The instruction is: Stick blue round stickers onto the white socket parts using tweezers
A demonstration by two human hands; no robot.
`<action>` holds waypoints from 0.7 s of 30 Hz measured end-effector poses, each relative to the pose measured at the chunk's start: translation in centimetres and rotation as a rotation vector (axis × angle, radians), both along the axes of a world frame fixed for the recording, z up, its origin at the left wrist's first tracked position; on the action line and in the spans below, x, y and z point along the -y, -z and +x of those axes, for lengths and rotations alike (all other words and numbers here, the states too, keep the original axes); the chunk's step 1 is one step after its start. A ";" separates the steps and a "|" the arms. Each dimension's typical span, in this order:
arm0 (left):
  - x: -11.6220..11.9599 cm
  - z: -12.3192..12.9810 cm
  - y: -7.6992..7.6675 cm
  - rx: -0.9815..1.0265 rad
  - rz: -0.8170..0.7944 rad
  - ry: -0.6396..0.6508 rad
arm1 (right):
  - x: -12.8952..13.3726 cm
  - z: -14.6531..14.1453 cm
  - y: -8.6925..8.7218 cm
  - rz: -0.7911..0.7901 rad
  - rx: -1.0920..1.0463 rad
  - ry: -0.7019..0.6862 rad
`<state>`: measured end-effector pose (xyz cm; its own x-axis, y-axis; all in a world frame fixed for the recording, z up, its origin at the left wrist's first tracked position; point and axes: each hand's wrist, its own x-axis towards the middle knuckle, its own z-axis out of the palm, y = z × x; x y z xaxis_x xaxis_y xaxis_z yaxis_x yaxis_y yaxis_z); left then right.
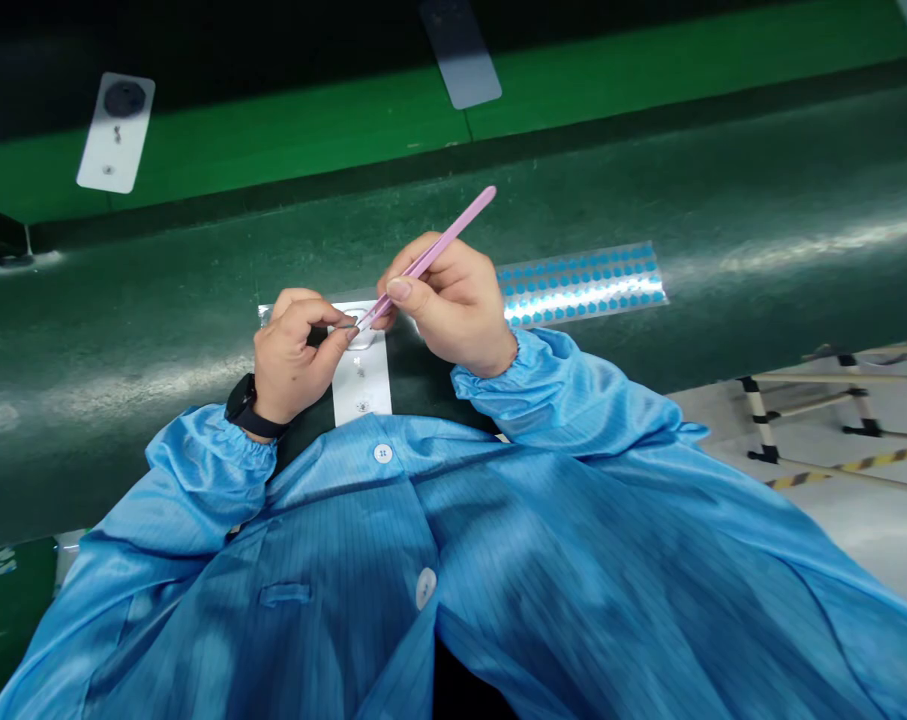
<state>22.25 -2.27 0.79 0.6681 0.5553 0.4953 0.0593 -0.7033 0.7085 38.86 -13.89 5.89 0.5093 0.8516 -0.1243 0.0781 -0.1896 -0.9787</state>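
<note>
My right hand (453,305) grips a pair of pink tweezers (453,232), whose tips point down and left toward my other hand. Thumb and forefinger of my left hand (297,350) are pinched together at those tips; whatever lies between them is too small to make out. Beneath both hands, a white rectangular panel (361,385) with a rounded outline near its top and small dark marks lies on the green work surface. Fingers partly cover its upper end. A clear strip with rows of blue dots (584,282) lies just right of my right hand.
Beyond the work surface (723,240), a bright green belt (273,140) carries a white panel with a dark disc (115,135) at left and a greyish panel (464,70) near the middle. A tube-framed rack (805,405) stands on the floor at right.
</note>
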 end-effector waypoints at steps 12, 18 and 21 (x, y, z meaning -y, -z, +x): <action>0.1 -0.1 1.1 -0.049 -0.288 0.028 | -0.2 -0.7 -0.1 -0.036 -0.038 -0.005; 0.1 0.5 1.5 0.045 -0.465 0.105 | -0.4 -0.7 0.2 -0.041 -0.038 0.017; 0.0 0.6 1.5 0.045 -0.513 0.122 | -0.3 -0.7 0.2 -0.054 -0.020 0.008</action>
<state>22.81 -2.29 -0.71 0.7273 0.6533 0.2101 -0.0403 -0.2649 0.9634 38.16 -13.58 5.69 0.5128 0.8394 -0.1802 0.0568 -0.2426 -0.9685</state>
